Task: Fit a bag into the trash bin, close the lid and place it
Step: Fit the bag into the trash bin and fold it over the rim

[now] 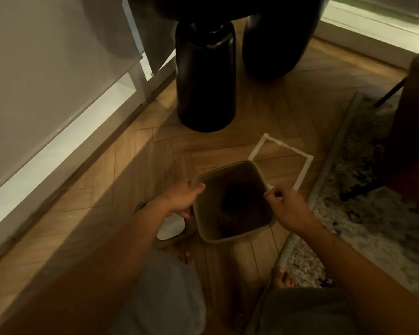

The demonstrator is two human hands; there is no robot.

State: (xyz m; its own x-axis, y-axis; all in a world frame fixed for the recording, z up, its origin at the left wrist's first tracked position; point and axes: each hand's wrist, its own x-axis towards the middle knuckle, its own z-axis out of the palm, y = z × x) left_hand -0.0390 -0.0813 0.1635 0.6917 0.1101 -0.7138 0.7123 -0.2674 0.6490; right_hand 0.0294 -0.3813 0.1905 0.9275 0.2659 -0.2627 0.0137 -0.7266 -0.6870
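A small square trash bin (pixel 232 201), tan with rounded corners and a dark interior, stands open on the herringbone wood floor (pixel 121 180), overlapping a taped outline (pixel 300 170). The left hand (pixel 182 199) clamps its fingers on the near-left rim; the right hand (pixel 286 209) pinches fingers together at the right rim.

No text, label, brand or number can be read anywhere. The bin (pixel 230 201) shows no print. The picture is dim.
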